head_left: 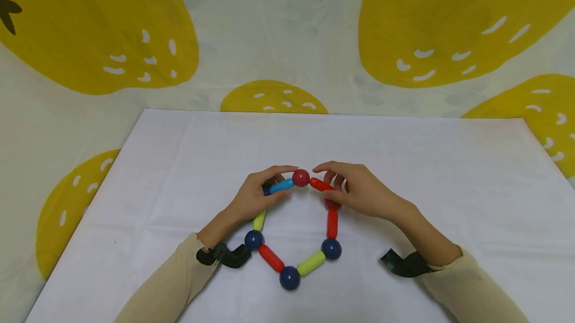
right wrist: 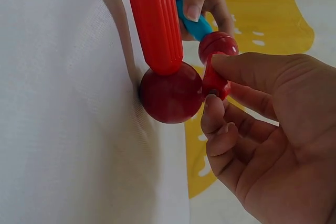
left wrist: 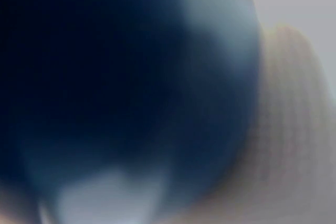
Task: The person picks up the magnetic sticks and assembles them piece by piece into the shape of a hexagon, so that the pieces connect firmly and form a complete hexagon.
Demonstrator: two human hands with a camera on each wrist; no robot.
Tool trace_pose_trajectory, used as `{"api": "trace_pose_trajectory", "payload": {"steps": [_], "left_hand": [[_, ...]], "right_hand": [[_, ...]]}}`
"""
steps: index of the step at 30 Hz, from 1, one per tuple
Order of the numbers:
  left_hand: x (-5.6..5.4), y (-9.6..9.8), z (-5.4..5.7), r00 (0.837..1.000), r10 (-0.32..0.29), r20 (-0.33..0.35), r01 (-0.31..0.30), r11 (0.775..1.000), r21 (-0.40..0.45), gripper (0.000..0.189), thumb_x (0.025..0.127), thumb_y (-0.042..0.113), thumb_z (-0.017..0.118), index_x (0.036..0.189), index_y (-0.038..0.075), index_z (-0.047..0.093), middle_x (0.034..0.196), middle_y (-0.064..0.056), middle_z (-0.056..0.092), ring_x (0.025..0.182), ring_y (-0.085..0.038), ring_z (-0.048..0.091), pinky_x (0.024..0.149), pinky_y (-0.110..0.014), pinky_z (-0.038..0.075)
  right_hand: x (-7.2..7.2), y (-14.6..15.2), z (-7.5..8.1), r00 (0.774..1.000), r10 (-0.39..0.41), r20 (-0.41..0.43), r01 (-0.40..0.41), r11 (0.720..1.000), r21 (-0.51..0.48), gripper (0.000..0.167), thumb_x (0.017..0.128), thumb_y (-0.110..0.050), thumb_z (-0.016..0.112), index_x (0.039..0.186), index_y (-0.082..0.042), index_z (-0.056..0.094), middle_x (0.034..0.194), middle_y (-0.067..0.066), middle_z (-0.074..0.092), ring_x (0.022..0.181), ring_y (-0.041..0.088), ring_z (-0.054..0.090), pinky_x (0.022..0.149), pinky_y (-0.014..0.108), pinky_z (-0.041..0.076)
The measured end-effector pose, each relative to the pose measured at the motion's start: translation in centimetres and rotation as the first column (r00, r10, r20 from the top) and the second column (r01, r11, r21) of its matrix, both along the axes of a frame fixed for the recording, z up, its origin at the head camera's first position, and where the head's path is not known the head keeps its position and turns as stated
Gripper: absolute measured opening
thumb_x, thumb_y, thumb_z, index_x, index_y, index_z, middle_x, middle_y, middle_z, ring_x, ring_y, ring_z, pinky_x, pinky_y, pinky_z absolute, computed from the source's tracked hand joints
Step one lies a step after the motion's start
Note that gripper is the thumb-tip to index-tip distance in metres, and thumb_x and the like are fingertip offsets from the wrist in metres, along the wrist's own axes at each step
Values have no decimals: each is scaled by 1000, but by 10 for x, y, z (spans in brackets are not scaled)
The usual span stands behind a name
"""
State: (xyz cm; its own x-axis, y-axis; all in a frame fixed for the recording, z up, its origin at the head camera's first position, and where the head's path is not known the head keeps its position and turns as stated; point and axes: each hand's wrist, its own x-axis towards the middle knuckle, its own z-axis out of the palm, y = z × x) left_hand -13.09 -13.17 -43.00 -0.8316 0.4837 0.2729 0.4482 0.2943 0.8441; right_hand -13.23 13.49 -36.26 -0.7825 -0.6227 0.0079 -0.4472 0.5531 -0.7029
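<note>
A ring of toy balls and rods lies on the white table. In the head view my left hand (head_left: 244,200) pinches a light blue rod (head_left: 281,186), its index finger reaching to the red ball (head_left: 301,177) at the ring's far end. My right hand (head_left: 366,193) pinches a red rod (head_left: 319,183) between thumb and fingers, with one rod end right at that ball. Under the right thumb a second red ball (head_left: 333,205) is partly covered. A dark blue ball (left wrist: 131,77), blurred and very close, fills most of the left wrist view.
Nearer me the ring continues with another red rod (head_left: 332,223), dark blue balls (head_left: 289,278) and yellow-green rods (head_left: 311,263). A black wrist camera (head_left: 231,256) on the left arm sits beside the ring. Behind the table (head_left: 135,243) hangs yellow-patterned cloth (head_left: 269,38).
</note>
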Motion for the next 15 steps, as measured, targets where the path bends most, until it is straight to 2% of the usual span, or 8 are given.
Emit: {"api": "trace_pose_trajectory", "payload": {"steps": [7,15], "left_hand": [[0,-1,0,1000,11,8,-11,1000,-4,48,87,15,71,133,24,56,89,6,60,72,-12,56,67,-30,49],[-1,-3,1,999,26,25,-27,1000,8,48,88,14,70,133,25,56,88,5,60,72,-14,55,67,-30,48]], "right_hand": [[0,-4,2,1000,7,10,-7,1000,15,48,84,-10,74,129,-10,56,91,-5,61,74,12,56,59,26,50],[-11,-8,4,999,22,34,-23,999,26,43,83,-16,75,123,-9,60,88,-6,63,75,11,58,63,28,50]]}}
